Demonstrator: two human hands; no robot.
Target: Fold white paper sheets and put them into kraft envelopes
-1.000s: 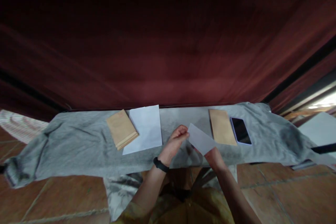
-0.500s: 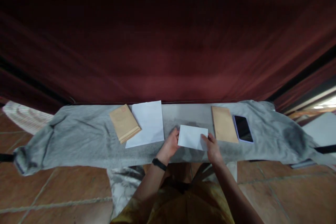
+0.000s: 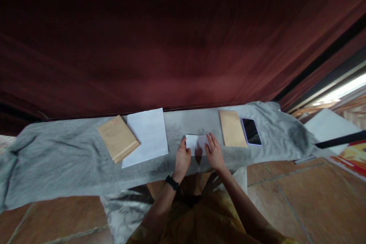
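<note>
A small folded sheet of white paper (image 3: 196, 142) lies low over the grey cloth between my two hands, with a shadow across its middle. My left hand (image 3: 182, 159) grips its left edge, the thumb along the near side and the fingers partly hidden. My right hand (image 3: 215, 154) rests on the right end of the paper with its fingers stretched out and apart. To the left, larger white sheets (image 3: 150, 135) lie flat. A stack of brown envelopes (image 3: 117, 137) overlaps their left side. One brown envelope (image 3: 233, 129) lies to the right of my right hand.
A phone with a lilac edge (image 3: 251, 131) lies beside the right-hand envelope. Grey cloth (image 3: 71, 152) covers the narrow table. A dark red curtain (image 3: 177, 65) hangs along its back edge. At far right are a black bar (image 3: 340, 140) and a white board (image 3: 328, 126).
The white paper now looks shorter from front to back. My right hand has gone from pinching its right edge to lying on it with fingers spread. The view has turned somewhat.
</note>
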